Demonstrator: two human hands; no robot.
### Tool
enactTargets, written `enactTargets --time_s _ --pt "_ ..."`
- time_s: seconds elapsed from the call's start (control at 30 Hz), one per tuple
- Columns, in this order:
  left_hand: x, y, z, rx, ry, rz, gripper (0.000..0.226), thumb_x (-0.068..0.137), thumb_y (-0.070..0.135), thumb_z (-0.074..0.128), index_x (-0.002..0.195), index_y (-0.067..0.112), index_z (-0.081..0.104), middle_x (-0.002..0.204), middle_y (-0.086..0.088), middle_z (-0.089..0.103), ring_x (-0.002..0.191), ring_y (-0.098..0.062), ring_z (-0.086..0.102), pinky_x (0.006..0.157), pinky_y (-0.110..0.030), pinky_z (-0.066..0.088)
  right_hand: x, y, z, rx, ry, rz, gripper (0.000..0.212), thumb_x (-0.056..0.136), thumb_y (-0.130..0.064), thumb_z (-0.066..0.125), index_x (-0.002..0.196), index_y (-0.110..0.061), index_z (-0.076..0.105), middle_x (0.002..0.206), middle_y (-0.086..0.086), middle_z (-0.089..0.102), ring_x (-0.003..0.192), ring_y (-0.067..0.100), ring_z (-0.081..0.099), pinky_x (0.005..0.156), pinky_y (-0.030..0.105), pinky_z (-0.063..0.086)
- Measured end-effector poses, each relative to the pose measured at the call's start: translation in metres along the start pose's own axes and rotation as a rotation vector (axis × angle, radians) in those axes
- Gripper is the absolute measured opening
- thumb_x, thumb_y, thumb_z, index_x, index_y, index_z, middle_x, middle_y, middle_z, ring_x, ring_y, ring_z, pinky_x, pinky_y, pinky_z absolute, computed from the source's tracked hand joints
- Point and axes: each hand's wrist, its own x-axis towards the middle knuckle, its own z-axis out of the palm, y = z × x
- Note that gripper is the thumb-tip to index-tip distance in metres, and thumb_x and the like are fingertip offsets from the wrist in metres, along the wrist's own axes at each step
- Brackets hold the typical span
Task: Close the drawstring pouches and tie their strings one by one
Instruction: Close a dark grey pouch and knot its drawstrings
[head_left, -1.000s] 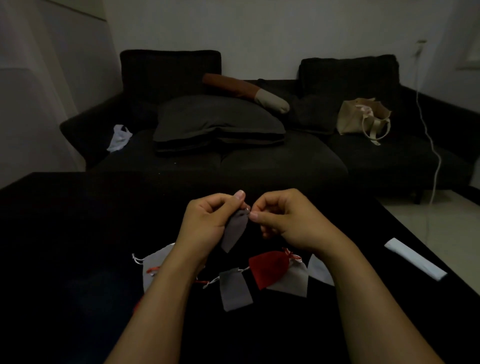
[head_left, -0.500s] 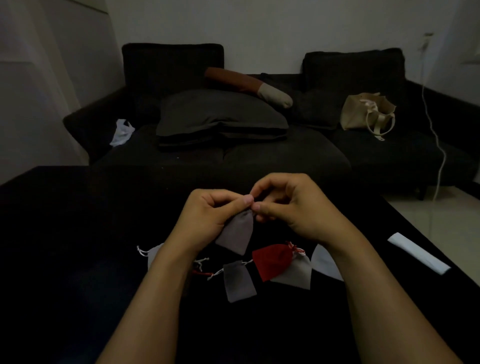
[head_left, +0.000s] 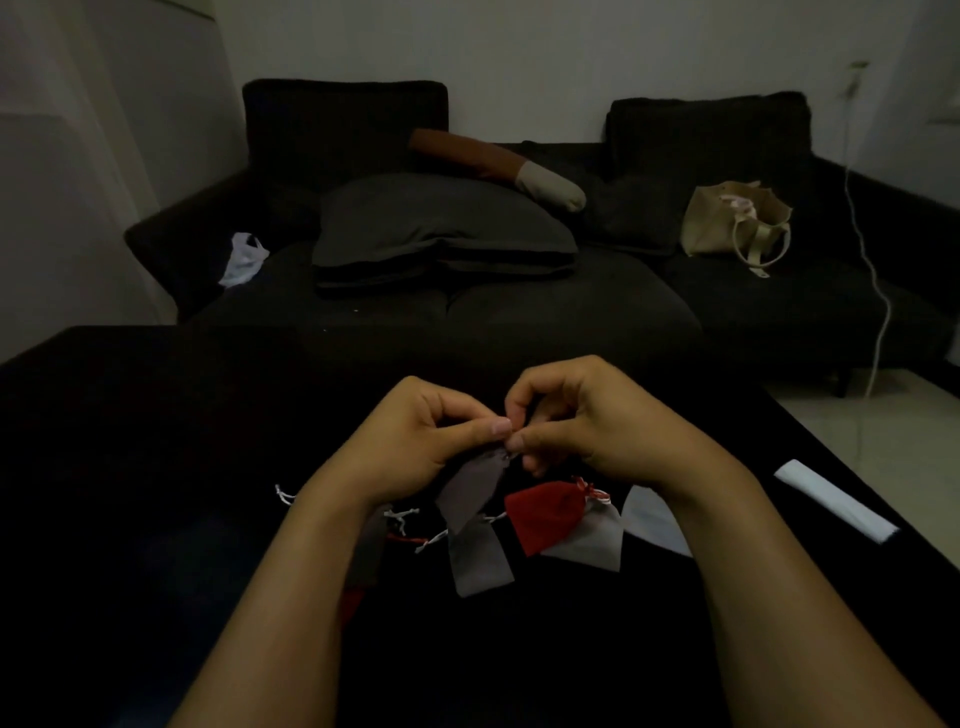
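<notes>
A small grey drawstring pouch (head_left: 470, 488) hangs in the air above the black table (head_left: 156, 467). My left hand (head_left: 431, 441) pinches its gathered top between thumb and forefinger. My right hand (head_left: 587, 421) pinches the pouch's strings right beside it, fingers curled; the strings themselves are too thin and dark to make out. On the table below lie another grey pouch (head_left: 480, 561), a red pouch (head_left: 545, 514) overlapping a light grey pouch (head_left: 597, 540), a pale pouch (head_left: 654, 525) under my right wrist, and more pouches partly hidden beneath my left forearm.
A white folded strip (head_left: 836, 501) lies near the table's right edge. Beyond the table stands a dark sofa (head_left: 571, 312) with cushions, a beige tote bag (head_left: 732, 221) and a white plastic bag (head_left: 241, 260). A white cable (head_left: 878, 291) hangs at the right.
The held grey pouch has lowered slightly and both hands stayed close together at its top, the right fingers shifting over the strings. The view has tilted a little.
</notes>
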Motion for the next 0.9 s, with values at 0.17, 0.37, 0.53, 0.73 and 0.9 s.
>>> enactTargets --time_s 0.17,0.37,0.53,0.73,0.9 --pt "-0.005 -0.002 -0.003 -0.051 -0.077 -0.086 0.018 0.089 0.021 0.063 0.092 0.014 0.079 0.091 -0.009 0.077 0.083 -0.013 0.071 0.075 -0.022 0.054 -0.002 0.005 0.000 0.095 -0.075 0.037 0.007 0.091 -0.005 0.065 0.097 -0.003 0.063 0.069 0.010 0.065 0.063 0.014 0.066 0.062 0.021 0.053" --pt "-0.002 -0.004 0.005 -0.392 0.064 -0.123 0.017 0.075 0.024 0.069 0.084 0.013 0.080 0.088 -0.014 0.075 0.083 -0.022 0.069 0.079 -0.033 0.052 -0.003 0.005 0.000 0.361 -0.078 -0.021 0.007 0.096 -0.007 0.056 0.101 -0.001 0.055 0.072 0.011 0.055 0.062 0.012 0.057 0.060 0.021 0.051" --pt "-0.001 -0.004 0.012 -0.593 0.095 -0.124 0.019 0.074 0.020 0.070 0.087 0.009 0.079 0.091 -0.018 0.073 0.086 -0.028 0.067 0.083 -0.035 0.052 0.003 0.005 0.004 0.494 -0.072 -0.047 0.003 0.098 -0.006 0.052 0.095 -0.007 0.052 0.065 0.007 0.048 0.058 0.011 0.047 0.055 0.021 0.041" --pt "-0.001 0.000 0.018 -0.699 0.111 -0.126 0.014 0.072 0.014 0.068 0.079 0.012 0.080 0.082 -0.010 0.075 0.073 -0.015 0.071 0.068 -0.021 0.057 0.003 0.006 0.004 0.518 -0.050 -0.041 0.006 0.097 -0.007 0.052 0.093 -0.010 0.051 0.063 0.005 0.046 0.054 0.010 0.043 0.052 0.022 0.035" --pt "0.000 0.005 0.026 -0.788 0.153 -0.136 0.012 0.066 0.009 0.068 0.071 0.011 0.079 0.075 -0.009 0.074 0.065 -0.014 0.071 0.062 -0.021 0.057 0.002 0.005 0.003 0.592 -0.048 -0.036 0.005 0.097 -0.005 0.051 0.094 -0.009 0.050 0.062 0.006 0.045 0.054 0.010 0.045 0.052 0.022 0.036"
